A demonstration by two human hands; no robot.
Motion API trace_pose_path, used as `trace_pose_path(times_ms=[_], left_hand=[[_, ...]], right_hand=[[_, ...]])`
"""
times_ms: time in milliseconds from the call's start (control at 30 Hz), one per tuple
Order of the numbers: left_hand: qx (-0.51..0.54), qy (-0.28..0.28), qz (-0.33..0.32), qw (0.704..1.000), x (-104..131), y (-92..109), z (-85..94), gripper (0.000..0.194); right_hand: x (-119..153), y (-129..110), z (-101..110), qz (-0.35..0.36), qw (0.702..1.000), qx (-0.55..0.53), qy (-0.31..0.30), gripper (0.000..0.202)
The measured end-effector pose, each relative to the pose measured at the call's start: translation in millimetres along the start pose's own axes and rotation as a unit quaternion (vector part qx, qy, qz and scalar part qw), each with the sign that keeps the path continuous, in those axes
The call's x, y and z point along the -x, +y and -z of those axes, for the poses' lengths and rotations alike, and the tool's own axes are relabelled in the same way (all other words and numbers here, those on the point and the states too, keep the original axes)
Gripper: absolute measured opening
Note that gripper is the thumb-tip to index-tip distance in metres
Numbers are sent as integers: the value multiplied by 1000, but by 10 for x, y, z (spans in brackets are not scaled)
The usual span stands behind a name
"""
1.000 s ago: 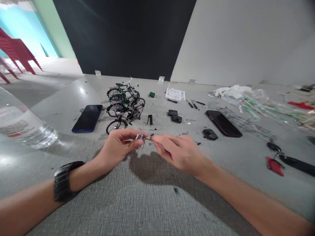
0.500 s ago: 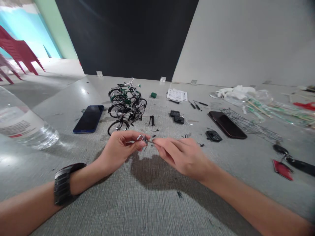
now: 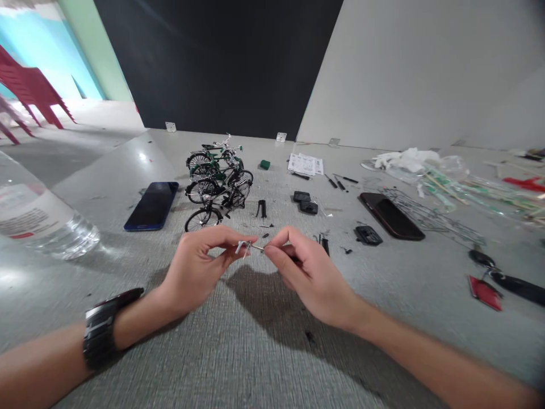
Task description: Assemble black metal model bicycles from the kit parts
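Note:
Between thumb and fingers, my left hand (image 3: 198, 267) pinches a small silvery metal part (image 3: 243, 247) with thin prongs. A thin metal rod (image 3: 258, 247) runs from that part to the fingertips of my right hand (image 3: 309, 275), which are closed on it. Both hands are raised a little over the grey table (image 3: 204, 363). Just behind my left hand stand several miniature bicycles (image 3: 219, 187), black and green. Small black parts (image 3: 261, 209) lie on the table beyond the hands.
A blue phone (image 3: 152, 206) and a clear bottle (image 3: 42, 210) are at left. To the right lie black plastic pieces (image 3: 368, 235), a dark phone (image 3: 390, 216), keys with a red tag (image 3: 485, 293) and plastic bags (image 3: 443, 176). Screwdrivers (image 3: 339, 182) and paper sheets (image 3: 305, 164) lie farther back.
My right hand has turned and its fingers have opened out somewhat, showing more of the rod. The metal part has tilted in my left hand. Black pieces behind my right hand are now more visible.

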State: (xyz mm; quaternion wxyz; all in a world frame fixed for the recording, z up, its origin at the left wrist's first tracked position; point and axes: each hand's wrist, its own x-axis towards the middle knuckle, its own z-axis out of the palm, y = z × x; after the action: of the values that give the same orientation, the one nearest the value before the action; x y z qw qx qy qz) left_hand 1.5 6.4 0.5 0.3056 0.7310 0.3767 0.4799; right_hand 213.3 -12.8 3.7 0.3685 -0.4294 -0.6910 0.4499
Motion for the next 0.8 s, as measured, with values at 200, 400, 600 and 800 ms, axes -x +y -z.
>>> trace_pose_path(times_ms=[200,400,600,800], left_hand=[[-37,18,-75,996,15,-5,13,25],[-45,10,-68,997,5,-4,-2,20],[38,32,82,995,-54,-61,-18,9],[76,22,146,986,-81,-174,-7,16]], right_hand=[[-16,-103,-16,-190,941,-269,-75,32],[-56,-111,3,-193,936,-281,-90,35],[-204,4,490,-19,997,44,60,38],[-325,219,961,85,937,310,138,22]])
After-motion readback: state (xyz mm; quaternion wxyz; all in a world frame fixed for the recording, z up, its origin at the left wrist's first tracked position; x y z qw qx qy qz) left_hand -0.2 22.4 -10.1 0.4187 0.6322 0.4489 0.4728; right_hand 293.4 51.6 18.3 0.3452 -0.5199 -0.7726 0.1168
